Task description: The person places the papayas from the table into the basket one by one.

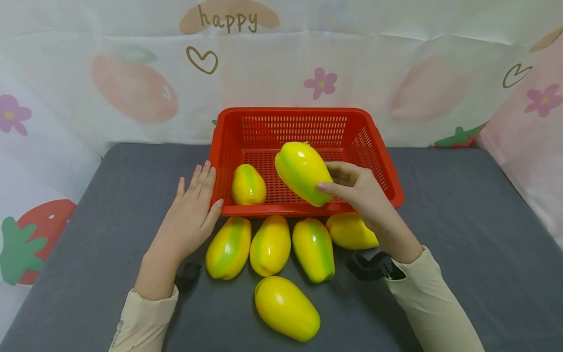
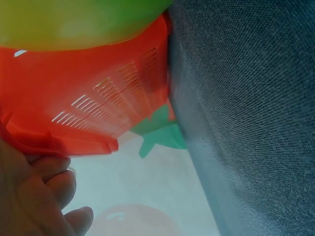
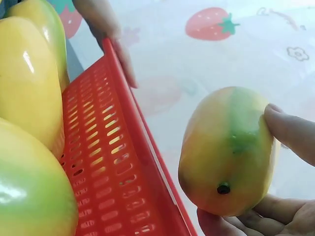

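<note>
My right hand [image 1: 358, 188] grips a yellow-green papaya [image 1: 303, 172] between thumb and fingers, holding it over the red plastic basket [image 1: 303, 210]. In the right wrist view the held papaya [image 3: 231, 152] shows a small dark stem spot on its end, above the level of the rim. My left hand [image 1: 186, 215] lies flat with straight fingers against the basket's left rim; in the left wrist view its fingers [image 2: 54, 184] touch the rim's edge. Another papaya [image 1: 249, 185] sits inside the basket at its front left.
Several papayas [image 1: 270, 247] lie in a row along the basket's front wall, the rightmost partly hidden by my right forearm. One more papaya [image 1: 287, 309] lies nearer to me on the grey cloth [image 1: 462, 234]. A printed curtain [image 1: 272, 63] hangs behind the basket.
</note>
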A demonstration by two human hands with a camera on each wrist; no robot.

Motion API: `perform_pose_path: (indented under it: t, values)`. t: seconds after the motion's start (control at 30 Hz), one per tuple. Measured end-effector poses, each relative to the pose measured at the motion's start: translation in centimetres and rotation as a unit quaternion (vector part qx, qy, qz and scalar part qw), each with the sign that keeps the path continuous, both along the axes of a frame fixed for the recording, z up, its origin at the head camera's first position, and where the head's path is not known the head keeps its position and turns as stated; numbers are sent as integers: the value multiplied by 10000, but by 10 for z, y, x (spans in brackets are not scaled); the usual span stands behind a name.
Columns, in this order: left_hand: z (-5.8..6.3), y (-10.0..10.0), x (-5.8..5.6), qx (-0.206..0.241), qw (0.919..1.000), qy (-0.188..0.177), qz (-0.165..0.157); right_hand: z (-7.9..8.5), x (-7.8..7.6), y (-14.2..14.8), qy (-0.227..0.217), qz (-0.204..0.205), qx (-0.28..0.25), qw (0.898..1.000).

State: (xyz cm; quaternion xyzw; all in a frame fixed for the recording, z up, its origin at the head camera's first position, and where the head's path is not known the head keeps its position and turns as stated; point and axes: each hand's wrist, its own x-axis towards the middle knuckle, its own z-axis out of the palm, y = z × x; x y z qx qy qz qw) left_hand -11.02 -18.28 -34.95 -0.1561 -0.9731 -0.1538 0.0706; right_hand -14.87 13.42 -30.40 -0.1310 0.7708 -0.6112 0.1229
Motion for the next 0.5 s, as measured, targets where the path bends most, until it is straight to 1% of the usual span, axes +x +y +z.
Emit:
perform_pose_path:
  t: [0.2,0.4,0.5]
  values:
    - [0,1,-1,-34,10000,-19,32,-4,-14,-9,-183,-74,147,9997]
    - [-1,0,-1,2,10000,34,7,-6,-24,-18,-424,-142,178,9988]
    - [-2,0,-1,6,10000,30,12,-8,-30,-23,-509,-139,273,9982]
